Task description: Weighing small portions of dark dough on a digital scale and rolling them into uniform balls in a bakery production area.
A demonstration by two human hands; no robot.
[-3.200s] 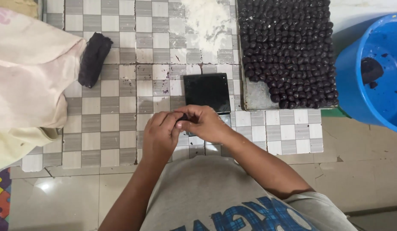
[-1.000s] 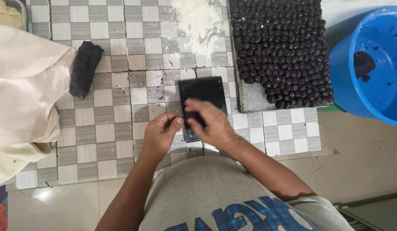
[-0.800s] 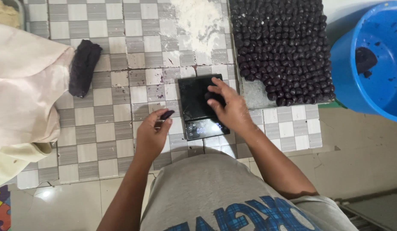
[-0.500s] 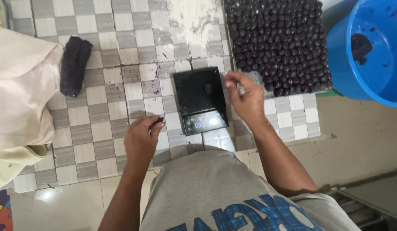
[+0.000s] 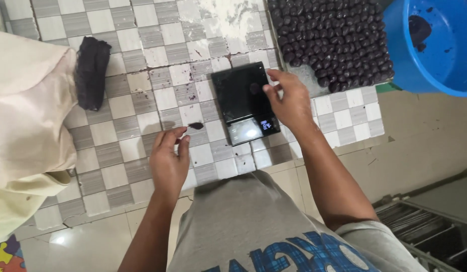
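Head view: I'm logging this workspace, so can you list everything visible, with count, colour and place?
Digital scale: one, black, centre of the checked counter, display lit.
Small dark piece: one, near black, on the counter left of the scale, at the left fingertips.
Dark balls: too many to count, dark brown, packed on a tray at top right.
Bucket: one, blue, far right, dark lump inside.
Dark lump: one, black, upper left of the counter.
White powder: one patch, top centre.
Cloth: cream, left edge.
Left hand: open, beside the small piece.
Right hand: over the scale's right edge; grip unclear.
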